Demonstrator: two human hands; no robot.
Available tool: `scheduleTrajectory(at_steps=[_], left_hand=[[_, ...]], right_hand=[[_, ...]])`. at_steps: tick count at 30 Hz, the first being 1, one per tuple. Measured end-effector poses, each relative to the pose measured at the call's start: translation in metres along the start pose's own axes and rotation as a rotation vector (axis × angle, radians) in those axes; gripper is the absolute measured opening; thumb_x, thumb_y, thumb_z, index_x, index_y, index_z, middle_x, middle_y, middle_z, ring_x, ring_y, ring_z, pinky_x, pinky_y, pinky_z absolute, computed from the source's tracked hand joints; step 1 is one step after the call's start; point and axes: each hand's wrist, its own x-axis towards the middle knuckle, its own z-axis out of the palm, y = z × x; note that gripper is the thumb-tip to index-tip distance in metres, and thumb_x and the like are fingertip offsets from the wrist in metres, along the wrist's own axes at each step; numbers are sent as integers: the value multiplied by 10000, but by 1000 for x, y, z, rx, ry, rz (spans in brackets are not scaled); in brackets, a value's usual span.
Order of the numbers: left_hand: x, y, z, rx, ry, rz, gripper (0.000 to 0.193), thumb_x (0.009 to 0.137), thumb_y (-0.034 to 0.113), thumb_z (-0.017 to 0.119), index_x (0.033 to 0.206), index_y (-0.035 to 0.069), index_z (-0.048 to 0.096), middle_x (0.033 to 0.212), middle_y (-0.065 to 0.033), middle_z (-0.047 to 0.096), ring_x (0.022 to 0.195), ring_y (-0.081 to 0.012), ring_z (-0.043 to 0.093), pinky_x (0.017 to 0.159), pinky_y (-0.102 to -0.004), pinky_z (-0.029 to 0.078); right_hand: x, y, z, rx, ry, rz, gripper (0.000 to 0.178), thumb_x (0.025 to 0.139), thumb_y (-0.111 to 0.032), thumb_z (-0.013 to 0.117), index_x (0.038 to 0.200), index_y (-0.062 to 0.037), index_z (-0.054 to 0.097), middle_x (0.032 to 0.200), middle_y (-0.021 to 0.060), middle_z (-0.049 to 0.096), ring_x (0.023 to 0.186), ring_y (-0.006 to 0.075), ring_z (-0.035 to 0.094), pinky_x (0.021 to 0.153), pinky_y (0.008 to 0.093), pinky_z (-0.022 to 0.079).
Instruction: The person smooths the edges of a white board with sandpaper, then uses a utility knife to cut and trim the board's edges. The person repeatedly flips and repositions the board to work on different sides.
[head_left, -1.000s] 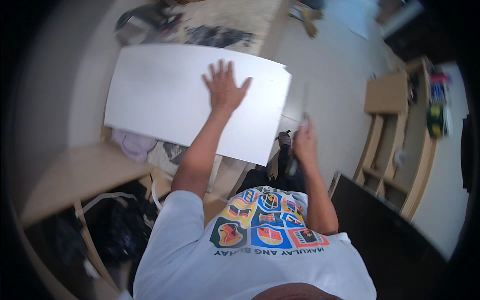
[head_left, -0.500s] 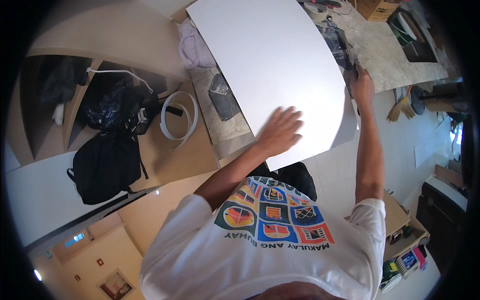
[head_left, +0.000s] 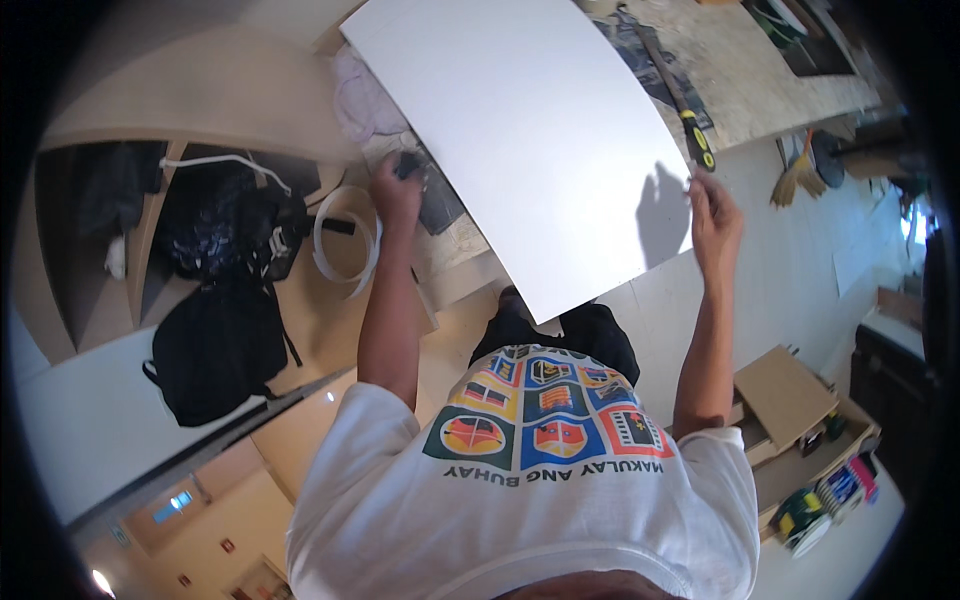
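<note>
A large white panel lies across the worktop, its near corner jutting out toward me. At its left side my left hand is closed around a small dark object, whose kind I cannot make out. A flat dark grey piece lies beside that hand, partly under the panel's edge. By the panel's right edge is my right hand, fingers loosely bent and apart, with nothing visible in them; its shadow falls on the panel. Just beyond it rests a file with a yellow and black handle.
The stone-like worktop extends to the right. A pale cloth lies left of the panel. Further left are a coiled white strip and a black backpack. A broom and an open box stand at the right.
My left hand has left the panel's surface and moved left to the small dark object. My right hand has come off the dark tool at the right edge and drawn slightly nearer.
</note>
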Motion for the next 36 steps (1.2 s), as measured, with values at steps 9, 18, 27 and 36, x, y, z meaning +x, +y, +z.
scheduleTrajectory(at_steps=[9,18,27,36], left_hand=[[-47,58,-69,-519,-297,40,314,918,77,735,1214,-15,681,1058,-102,724,840,-174,689,757,-292,571],[-211,73,-43,-933,-1668,-497,260,1021,126,625,1254,13,598,966,-87,702,693,-152,700,490,-217,548],[-231,64,-60,-679,-2030,-882,253,1027,210,635,1214,49,583,880,-58,676,597,-116,645,448,-206,501],[-228,84,-52,-135,-1539,130,370,975,270,710,1205,-13,646,869,-53,676,744,-97,646,589,-236,526]], right_hand=[[-196,-58,63,568,-55,321,392,1032,-229,632,1304,54,639,1091,110,720,955,162,677,858,298,549],[-300,-69,153,1390,-140,362,967,867,-532,775,1576,-27,353,1432,154,554,1248,203,568,1021,336,495],[-354,-56,135,1072,-32,-98,590,798,-228,857,1334,-71,666,1537,171,462,1384,288,497,1137,418,422],[-349,-37,122,1309,549,329,213,931,-111,734,1044,54,661,1110,190,709,894,230,727,748,349,610]])
